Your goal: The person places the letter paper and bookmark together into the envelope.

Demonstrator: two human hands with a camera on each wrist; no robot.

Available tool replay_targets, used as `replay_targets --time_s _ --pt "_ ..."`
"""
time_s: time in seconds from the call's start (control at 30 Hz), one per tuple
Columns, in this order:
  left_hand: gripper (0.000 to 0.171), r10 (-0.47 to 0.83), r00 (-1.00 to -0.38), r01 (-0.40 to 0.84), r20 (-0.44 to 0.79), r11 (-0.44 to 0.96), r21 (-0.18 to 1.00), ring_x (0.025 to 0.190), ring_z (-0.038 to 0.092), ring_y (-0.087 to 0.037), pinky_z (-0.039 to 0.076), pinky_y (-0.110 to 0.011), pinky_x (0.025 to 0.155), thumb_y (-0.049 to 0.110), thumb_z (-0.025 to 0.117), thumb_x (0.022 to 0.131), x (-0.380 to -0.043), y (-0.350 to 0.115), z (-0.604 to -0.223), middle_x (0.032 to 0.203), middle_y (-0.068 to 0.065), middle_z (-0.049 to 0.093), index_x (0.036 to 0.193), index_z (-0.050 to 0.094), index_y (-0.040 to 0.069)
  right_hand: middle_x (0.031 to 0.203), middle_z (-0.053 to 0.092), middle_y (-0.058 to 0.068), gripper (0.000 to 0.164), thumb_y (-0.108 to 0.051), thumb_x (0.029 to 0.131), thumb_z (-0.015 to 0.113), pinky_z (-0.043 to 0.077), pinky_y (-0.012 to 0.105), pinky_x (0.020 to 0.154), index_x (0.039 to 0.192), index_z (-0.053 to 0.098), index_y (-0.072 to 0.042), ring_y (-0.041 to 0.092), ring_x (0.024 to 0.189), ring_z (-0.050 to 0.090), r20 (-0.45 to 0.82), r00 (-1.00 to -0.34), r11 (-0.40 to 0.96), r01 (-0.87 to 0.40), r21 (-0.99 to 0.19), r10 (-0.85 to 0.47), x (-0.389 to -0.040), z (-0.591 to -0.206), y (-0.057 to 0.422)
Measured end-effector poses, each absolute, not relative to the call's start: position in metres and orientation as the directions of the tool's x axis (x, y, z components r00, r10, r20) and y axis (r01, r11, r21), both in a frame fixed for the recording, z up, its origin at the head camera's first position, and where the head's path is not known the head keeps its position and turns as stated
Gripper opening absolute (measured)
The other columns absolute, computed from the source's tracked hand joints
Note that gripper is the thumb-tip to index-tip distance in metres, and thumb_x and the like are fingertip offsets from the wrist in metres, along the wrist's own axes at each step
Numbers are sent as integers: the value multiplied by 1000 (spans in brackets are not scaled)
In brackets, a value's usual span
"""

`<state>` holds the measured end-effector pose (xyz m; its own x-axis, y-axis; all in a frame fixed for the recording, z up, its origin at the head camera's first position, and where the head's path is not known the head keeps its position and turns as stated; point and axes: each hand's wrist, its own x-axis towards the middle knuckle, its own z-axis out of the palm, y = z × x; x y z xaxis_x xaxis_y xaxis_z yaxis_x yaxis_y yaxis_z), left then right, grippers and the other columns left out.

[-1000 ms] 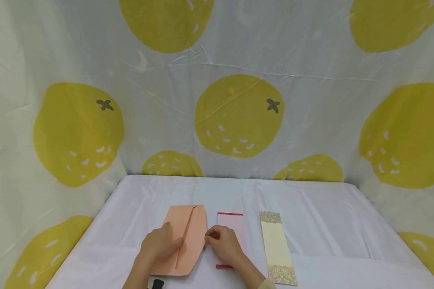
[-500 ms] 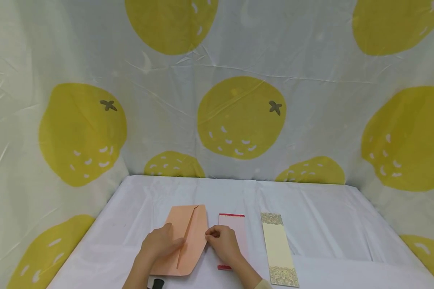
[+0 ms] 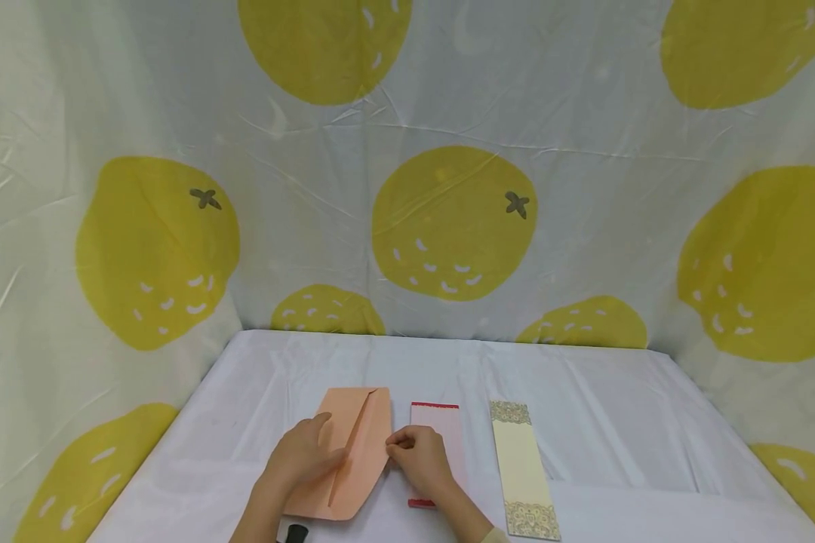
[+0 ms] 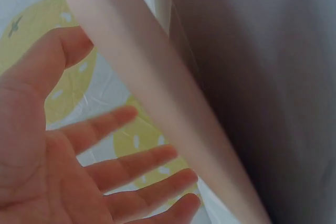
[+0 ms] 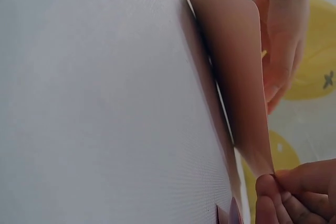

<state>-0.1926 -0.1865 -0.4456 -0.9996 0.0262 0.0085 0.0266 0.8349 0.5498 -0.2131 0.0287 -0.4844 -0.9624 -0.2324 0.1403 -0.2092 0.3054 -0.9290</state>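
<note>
A salmon-orange paper envelope (image 3: 339, 411) lies on the table at the left front, its long side flap (image 3: 370, 460) slanting across it. My left hand (image 3: 299, 452) is over its left part. In the left wrist view that left hand (image 4: 47, 156) has its fingers spread and straight, the thumb tip touching the edge of the paper (image 4: 142, 77). My right hand (image 3: 421, 456) pinches the flap's right edge between thumb and forefinger. The right wrist view shows the flap (image 5: 236, 66) raised off the layer beneath, its corner in the right hand's fingertips (image 5: 268, 184).
Right of the envelope lies a narrow pink paper strip (image 3: 441, 422) with red ends, partly under my right forearm. A cream strip (image 3: 519, 452) with gold patterned ends lies farther right. A small black object (image 3: 296, 533) sits at the front edge, beside the left wrist.
My left fingers have shifted slightly upward on the envelope. My right hand keeps its pinch on the flap edge. The head view has drifted a little.
</note>
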Motion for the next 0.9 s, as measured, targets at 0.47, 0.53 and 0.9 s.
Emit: replay_targets --time_s 0.47,0.53,0.9 --pt "44 228 -974 178 12 728 662 131 33 -56 33 -70 96 20 67 89 -193 -190 -450 146 -36 33 132 62 21 73 66 2 3 3 82 71 52 21 58 80 71 0 9 63 63 127 -969 277 -185 -943 -213 -214 -486 33" --pt "41 239 -971 182 5 724 665 132 32 -56 32 -70 96 22 66 90 -192 -190 -450 146 -36 32 131 62 21 72 66 2 6 4 82 70 52 21 58 80 71 -2 9 63 63 124 -970 274 -180 -945 -211 -215 -486 33" --pt "36 283 -959 191 -19 693 695 139 22 -51 26 -69 101 20 61 94 -192 -190 -450 146 -33 35 130 63 19 72 66 4 4 4 82 70 53 22 59 80 70 2 13 64 65 124 -969 251 -177 -952 -215 -213 -484 35"
